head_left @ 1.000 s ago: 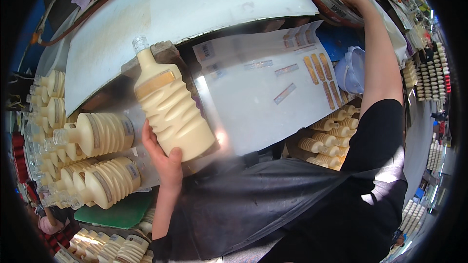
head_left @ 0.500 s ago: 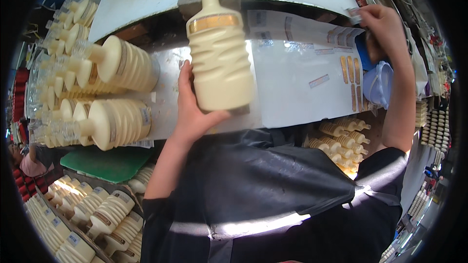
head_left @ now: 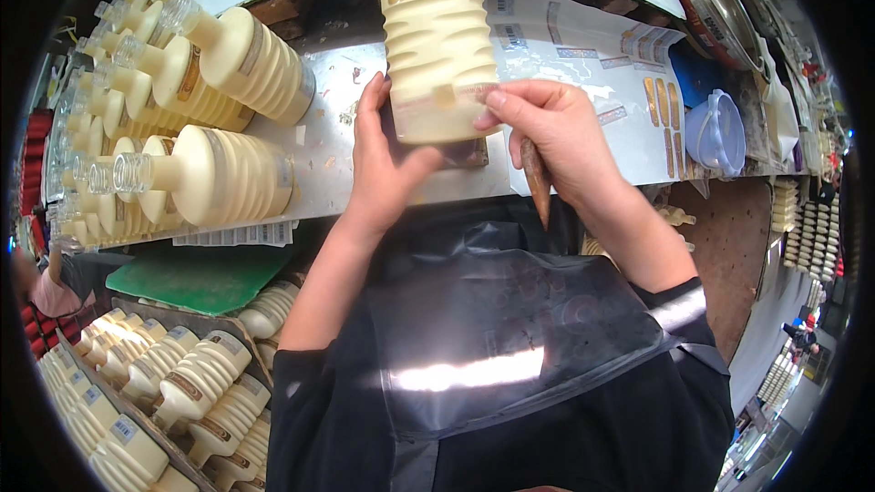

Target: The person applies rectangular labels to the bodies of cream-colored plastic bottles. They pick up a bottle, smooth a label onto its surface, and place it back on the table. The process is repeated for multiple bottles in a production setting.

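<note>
A cream bottle with wavy ridges and a gold band lies on a dark block, its neck pointing away from me. My left hand is open beside its lower left side, with the fingertips close to the bottle and the thumb spread near the base. At the lower right of the bottle, my right hand pinches a small clear label against or just over the surface. The same hand's lower fingers hold a brown pointed stick, tip toward me.
Similar cream bottles are stacked at the left of the table. Gold label strips and clear ones lie on the white sheet. A lilac bucket stands at the right. Crated bottles and a green board are lower left.
My right hand has come from the far right to the bottle's lower right with the label. My left hand has loosened from the bottle's base. The view has shifted.
</note>
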A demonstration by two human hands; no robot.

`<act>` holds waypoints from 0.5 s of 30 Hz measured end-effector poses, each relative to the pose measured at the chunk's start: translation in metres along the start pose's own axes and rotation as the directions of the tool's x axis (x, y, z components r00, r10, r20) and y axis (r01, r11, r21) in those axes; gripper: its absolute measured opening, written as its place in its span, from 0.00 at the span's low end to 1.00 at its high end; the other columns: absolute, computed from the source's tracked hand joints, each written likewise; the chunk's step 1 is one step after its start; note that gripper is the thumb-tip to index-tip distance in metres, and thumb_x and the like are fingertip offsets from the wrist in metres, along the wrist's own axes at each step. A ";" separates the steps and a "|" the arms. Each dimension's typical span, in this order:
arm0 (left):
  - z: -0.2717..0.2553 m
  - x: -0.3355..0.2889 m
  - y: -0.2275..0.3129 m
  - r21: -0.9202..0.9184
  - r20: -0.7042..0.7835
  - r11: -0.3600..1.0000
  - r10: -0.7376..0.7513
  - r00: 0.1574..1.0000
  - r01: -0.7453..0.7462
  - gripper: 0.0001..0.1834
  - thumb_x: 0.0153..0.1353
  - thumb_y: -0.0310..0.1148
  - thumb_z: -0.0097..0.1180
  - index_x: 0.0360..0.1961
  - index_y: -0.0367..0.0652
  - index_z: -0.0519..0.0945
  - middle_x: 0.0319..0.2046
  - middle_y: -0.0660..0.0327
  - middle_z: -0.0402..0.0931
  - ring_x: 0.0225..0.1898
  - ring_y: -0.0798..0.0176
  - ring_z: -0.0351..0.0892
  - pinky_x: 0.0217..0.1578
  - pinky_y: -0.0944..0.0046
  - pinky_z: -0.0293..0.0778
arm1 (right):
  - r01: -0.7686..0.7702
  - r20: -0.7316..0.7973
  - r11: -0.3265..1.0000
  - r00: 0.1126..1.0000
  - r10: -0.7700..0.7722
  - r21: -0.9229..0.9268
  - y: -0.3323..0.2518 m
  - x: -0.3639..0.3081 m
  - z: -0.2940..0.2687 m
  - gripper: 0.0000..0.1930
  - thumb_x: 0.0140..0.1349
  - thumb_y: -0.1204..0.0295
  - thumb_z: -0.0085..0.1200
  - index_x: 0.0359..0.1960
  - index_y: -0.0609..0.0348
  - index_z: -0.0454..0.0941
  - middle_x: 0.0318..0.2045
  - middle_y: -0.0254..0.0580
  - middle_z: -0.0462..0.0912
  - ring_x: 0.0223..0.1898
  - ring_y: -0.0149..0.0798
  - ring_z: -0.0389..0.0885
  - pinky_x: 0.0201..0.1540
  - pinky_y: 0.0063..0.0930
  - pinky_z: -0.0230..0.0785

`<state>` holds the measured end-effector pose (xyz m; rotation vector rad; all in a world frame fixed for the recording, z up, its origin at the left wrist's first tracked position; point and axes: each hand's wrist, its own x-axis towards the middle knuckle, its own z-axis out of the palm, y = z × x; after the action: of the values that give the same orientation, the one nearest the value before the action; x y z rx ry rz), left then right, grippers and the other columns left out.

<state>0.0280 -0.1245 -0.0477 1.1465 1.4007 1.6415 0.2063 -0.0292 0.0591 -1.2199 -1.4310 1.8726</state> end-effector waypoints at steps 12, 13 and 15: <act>0.017 0.006 -0.006 -0.080 -0.128 0.996 -0.048 0.991 0.038 0.36 0.70 0.44 0.62 0.67 0.32 0.61 0.60 0.50 0.69 0.60 0.59 0.69 0.65 0.57 0.65 | 0.075 -0.148 0.994 0.985 -0.086 -0.080 0.045 0.003 -0.005 0.08 0.67 0.69 0.65 0.38 0.61 0.84 0.28 0.31 0.84 0.25 0.19 0.73 0.30 0.15 0.63; 0.018 0.005 -0.006 -0.092 -0.123 0.995 -0.051 0.991 0.040 0.36 0.70 0.43 0.62 0.67 0.32 0.61 0.60 0.50 0.69 0.60 0.59 0.69 0.65 0.57 0.64 | 0.097 -0.159 0.993 0.981 -0.108 -0.074 0.047 0.005 -0.005 0.08 0.66 0.69 0.65 0.37 0.61 0.84 0.27 0.30 0.83 0.26 0.18 0.73 0.31 0.15 0.63; 0.018 0.006 -0.006 -0.096 -0.123 0.994 -0.055 0.991 0.043 0.36 0.70 0.43 0.62 0.67 0.32 0.60 0.61 0.49 0.68 0.61 0.59 0.69 0.65 0.57 0.64 | 0.088 -0.163 0.993 0.982 -0.100 -0.078 0.051 0.008 -0.008 0.08 0.67 0.69 0.64 0.40 0.61 0.82 0.26 0.29 0.80 0.26 0.18 0.72 0.30 0.14 0.63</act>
<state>0.0424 -0.1114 -0.0524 0.9634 1.4029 1.7505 0.2158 -0.0361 0.0088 -1.2861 -1.4474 1.6297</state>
